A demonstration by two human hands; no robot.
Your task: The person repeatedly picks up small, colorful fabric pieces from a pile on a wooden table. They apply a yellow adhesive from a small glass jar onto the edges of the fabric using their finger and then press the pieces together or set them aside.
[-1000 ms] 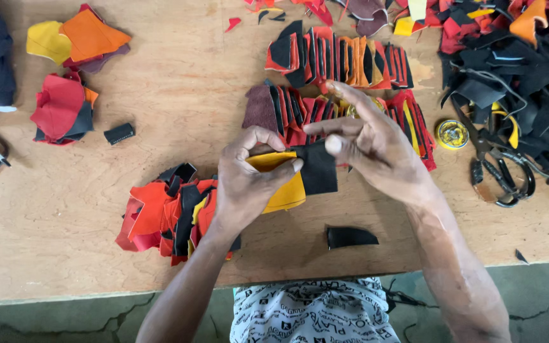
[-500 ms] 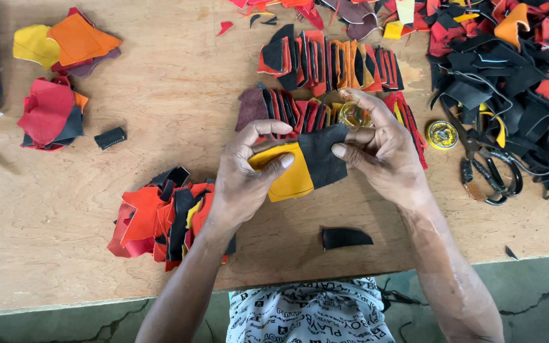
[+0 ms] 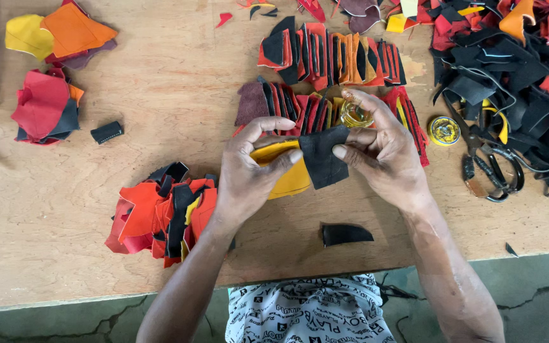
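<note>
My left hand (image 3: 246,178) grips a yellow leather piece (image 3: 287,171) over the wooden table (image 3: 160,82). My right hand (image 3: 382,155) pinches a black leather piece (image 3: 322,159) that overlaps the yellow one's right edge. Both hands meet just in front of a row of red, black and yellow cut pieces (image 3: 300,108). A small open glue tin (image 3: 356,114) sits right behind my right fingers.
A pile of red and black joined pieces (image 3: 160,216) lies left of my left wrist. A black scrap (image 3: 344,234) lies near the front edge. Scissors (image 3: 487,174), a yellow tin lid (image 3: 444,130) and a heap of offcuts (image 3: 516,57) are at right; leather stacks (image 3: 52,70) at far left.
The black piece has been pulled out flatter to the right of the yellow piece, with my right fingers shifted along its edge. My view moved slightly.
</note>
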